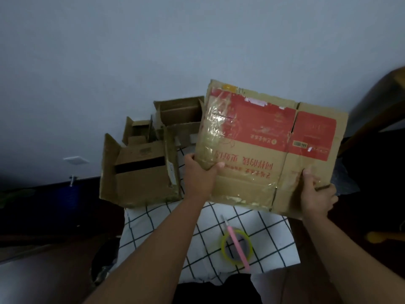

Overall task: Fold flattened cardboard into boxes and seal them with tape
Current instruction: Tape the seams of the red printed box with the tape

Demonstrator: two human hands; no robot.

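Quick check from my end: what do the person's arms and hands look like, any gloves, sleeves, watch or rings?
Both hands are bare: the left hand and the right hand show no gloves. Both forearms are uncovered up to the bottom edge of the picture, with no sleeve in view. No watch, band or ring shows.

arms: bare, no sleeves | left grip (200,172): bare; right grip (315,198): bare | lap: black garment

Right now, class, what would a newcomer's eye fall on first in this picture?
The flattened red-printed cardboard held up at right of centre, the left hand gripping its near left edge and the right hand its near right corner. Left of it stand open boxes; below lie a tape roll and pink pen-like tool on checked cloth.
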